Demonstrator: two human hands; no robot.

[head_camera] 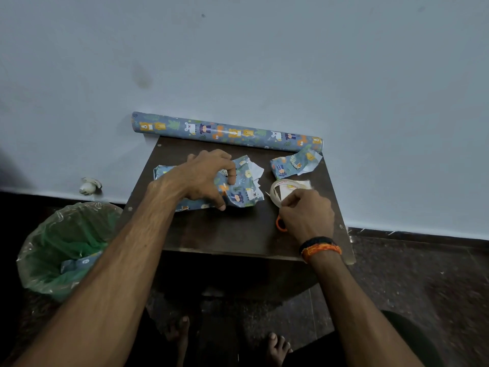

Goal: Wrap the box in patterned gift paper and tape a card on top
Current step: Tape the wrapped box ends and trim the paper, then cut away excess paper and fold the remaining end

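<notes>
The box, wrapped in blue animal-print gift paper, lies on a small dark table. My left hand grips it from above, fingers curled over the loose folded paper at its right end. To the right, my right hand pinches the roll of clear tape, which stands on edge against a white card. The card is partly hidden by the tape roll and my fingers.
A roll of the same gift paper lies along the table's back edge by the wall. A cut scrap of paper sits at back right. Orange scissor handles peek from under my right hand. A green-lined bin stands at left.
</notes>
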